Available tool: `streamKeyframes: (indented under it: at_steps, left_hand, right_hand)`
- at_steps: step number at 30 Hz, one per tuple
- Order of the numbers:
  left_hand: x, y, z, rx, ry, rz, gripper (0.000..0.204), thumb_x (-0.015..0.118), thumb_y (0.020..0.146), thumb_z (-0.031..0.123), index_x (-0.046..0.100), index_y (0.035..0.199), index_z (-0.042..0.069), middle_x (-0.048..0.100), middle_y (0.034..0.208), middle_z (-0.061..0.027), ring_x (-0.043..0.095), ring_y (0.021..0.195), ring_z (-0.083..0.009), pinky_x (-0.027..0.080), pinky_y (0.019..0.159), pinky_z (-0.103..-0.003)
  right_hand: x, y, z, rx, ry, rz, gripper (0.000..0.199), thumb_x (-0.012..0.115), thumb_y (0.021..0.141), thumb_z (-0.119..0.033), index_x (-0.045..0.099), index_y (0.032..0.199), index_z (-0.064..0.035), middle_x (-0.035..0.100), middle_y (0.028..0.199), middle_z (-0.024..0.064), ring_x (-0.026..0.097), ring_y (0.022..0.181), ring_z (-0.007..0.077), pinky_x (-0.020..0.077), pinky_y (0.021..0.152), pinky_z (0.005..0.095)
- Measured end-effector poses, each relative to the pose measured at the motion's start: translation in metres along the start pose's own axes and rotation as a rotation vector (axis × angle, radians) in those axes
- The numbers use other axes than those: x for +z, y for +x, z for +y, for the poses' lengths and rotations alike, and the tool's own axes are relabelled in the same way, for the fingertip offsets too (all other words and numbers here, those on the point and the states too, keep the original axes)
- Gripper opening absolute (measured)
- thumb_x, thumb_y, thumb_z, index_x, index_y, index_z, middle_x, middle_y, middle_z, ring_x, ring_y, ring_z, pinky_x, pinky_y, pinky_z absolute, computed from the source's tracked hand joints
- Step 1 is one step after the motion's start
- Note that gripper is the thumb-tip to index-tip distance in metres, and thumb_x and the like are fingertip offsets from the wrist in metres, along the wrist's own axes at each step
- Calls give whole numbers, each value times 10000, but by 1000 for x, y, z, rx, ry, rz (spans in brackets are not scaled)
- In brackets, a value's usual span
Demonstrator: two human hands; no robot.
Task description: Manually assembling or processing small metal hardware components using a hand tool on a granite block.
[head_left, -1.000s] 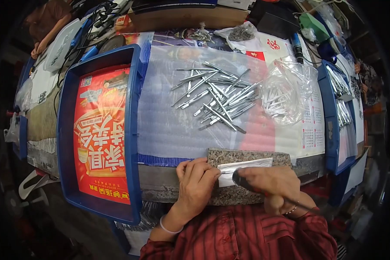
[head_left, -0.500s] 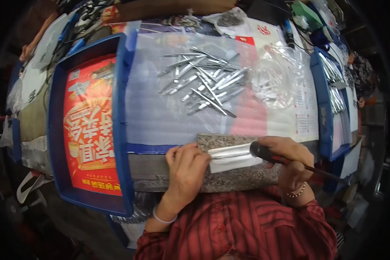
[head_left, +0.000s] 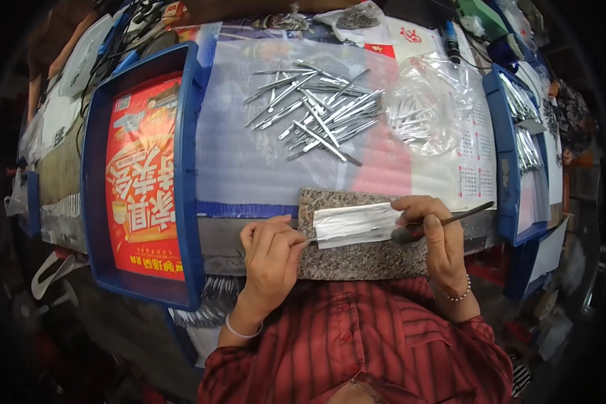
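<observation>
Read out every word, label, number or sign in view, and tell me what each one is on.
Wording described, not copied.
Red printed sheet in the large blue plastic tray: large white characters, smaller yellow ones at its near edge, a small square code.
White printed paper at right: one large red character toward the far end; small print blocks, too small to read.

Pretty decent light is spread over the plastic sheet [head_left: 249, 182] beyond the left hand [head_left: 273, 259], but the floor [head_left: 135, 330] below-left of it is lost in gloom. Glare's thrown off the metal strips [head_left: 323, 111] farther ahead. The dark tool [head_left: 407, 233] at the right hand [head_left: 438, 239] is kinda smeared; outermost corners are blacked out by fisheye.
</observation>
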State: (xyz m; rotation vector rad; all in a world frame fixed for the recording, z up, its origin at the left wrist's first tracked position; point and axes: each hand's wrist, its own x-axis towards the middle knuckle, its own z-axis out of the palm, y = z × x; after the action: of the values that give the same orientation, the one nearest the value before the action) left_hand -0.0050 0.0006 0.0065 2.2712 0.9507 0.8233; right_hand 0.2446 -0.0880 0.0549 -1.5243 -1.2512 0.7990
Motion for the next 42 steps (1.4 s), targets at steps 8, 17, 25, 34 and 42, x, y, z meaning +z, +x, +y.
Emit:
streamKeyframes:
  at_steps: [8, 17, 25, 34, 42]
  left_hand:
    - [-25, -16, 19, -73, -49, 45, 187, 708, 775, -19, 585, 895, 55, 627, 861, -79, 651, 933, -293, 415, 890, -408]
    - [-35, -31, 25, -92, -75, 64, 187, 725, 763, -19, 603, 891, 43, 648, 854, -91, 666, 896, -286, 450, 857, -412]
    - [-38, -45, 23, -111, -117, 93, 179, 736, 762, -25, 620, 887, 32, 659, 852, -108, 669, 875, -280, 470, 833, -396]
    - [-44, -96, 14, -343, -421, -178, 131, 648, 894, 105, 660, 977, 5, 641, 860, -123, 627, 824, -289, 472, 732, -364]
    - [-60, -248, -9, -873, -66, 178, 136, 617, 909, 128, 669, 935, 5, 659, 903, -176, 636, 839, -359, 506, 724, -399]
  right_hand:
    - [13, -2, 2, 429, 449, -297, 298, 398, 1056, -209, 561, 1118, 33, 680, 901, 133, 502, 535, 56, 422, 536, 195]
    - [31, -7, -10, 487, 410, -354, 154, 626, 950, -87, 610, 1069, 9, 696, 813, 94, 512, 524, 40, 414, 486, 191]
    - [38, -12, -17, 394, 231, -398, 142, 641, 942, -95, 632, 1042, 5, 709, 825, 65, 606, 610, 58, 445, 519, 191]
    - [69, -24, -28, 135, -64, -597, 138, 681, 864, -43, 676, 991, 10, 707, 784, 109, 691, 676, 181, 514, 624, 277]
    - [95, -16, -38, 130, -108, -654, 170, 652, 903, -90, 655, 1031, 22, 722, 862, 141, 698, 698, 208, 527, 662, 280]
